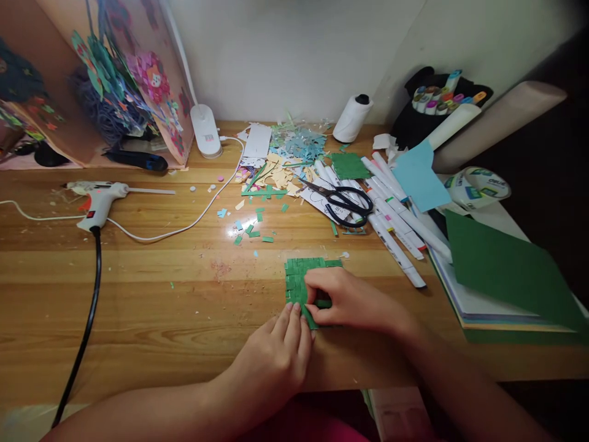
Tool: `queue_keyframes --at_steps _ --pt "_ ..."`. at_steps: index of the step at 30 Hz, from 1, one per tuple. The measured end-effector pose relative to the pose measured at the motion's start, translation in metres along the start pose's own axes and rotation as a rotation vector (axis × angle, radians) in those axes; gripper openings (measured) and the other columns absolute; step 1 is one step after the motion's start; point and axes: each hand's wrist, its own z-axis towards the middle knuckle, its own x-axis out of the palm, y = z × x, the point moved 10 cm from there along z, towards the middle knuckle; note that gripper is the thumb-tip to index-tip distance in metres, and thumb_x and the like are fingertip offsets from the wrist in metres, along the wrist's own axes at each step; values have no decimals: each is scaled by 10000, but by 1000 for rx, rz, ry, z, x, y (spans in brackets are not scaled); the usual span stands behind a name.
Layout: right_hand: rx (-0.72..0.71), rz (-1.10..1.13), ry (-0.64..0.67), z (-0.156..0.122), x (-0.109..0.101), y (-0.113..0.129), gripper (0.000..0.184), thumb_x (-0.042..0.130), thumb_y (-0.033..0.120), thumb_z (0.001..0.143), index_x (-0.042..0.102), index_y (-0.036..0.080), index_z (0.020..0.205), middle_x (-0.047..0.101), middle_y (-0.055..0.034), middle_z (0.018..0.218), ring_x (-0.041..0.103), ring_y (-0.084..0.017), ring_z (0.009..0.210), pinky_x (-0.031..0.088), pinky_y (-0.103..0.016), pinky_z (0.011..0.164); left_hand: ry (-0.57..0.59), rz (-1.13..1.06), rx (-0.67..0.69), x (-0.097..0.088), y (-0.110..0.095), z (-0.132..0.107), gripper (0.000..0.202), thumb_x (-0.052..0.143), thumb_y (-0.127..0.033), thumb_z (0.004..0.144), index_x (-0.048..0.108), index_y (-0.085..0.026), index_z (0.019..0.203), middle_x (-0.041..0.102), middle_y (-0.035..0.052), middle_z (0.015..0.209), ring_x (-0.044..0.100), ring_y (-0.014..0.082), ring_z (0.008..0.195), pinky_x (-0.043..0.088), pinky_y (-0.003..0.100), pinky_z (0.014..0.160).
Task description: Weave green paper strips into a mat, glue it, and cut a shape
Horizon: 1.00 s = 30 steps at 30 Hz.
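A square mat woven from green paper strips lies flat near the table's front edge. My left hand rests on its lower left part, fingertips pressed down and extended, with nothing gripped. Over the mat's right half, my right hand is closed, thumb and forefinger pinched on a green paper strip in the weave. That hand covers much of the mat's right side. Small green paper scraps are scattered beyond the mat, and black-handled scissors lie on white paper farther back.
A white glue gun with a black cable lies at left. White markers and green paper sheets fill the right side. Paper cuttings, a thread spool, a smaller green woven square and a power strip are toward the wall.
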Motion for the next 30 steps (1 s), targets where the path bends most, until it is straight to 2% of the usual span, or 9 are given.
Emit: queue_keyframes --at_steps 11,17,20,25,30 --pt "-64 -37 10 0 1 5 128 579 122 729 497 172 644 520 33 638 429 -99 595 305 -214 547 18 20 41 5 -5 -1 244 412 -98 869 592 -6 1006 694 185 970 671 242 905 526 306 737" --pt "-17 -43 -19 -2 0 2 147 592 105 711 497 169 619 521 38 613 428 -94 575 299 -208 534 1 -9 -24 1 2 1 288 331 -66 878 596 -36 986 704 150 958 680 215 866 526 277 657" --pt "-67 -74 -13 -3 -2 9 104 578 132 755 528 173 674 547 16 678 467 -115 632 338 -221 572 -3 26 -16 3 -1 -1 271 350 -85 882 593 -24 986 698 169 971 674 231 888 525 293 690" --pt "-135 -159 -56 -5 -8 19 27 592 154 777 599 179 777 570 -62 967 522 -180 867 411 -289 747 4 21 36 3 -8 -5 235 408 -96 864 598 -23 982 698 171 968 668 235 907 516 312 765" --pt "-112 -133 -69 -2 -3 19 37 579 167 813 608 173 835 585 -52 896 535 -178 846 431 -285 734 -1 31 71 0 -11 -4 228 419 -99 858 605 -20 964 699 179 955 671 242 900 515 324 783"
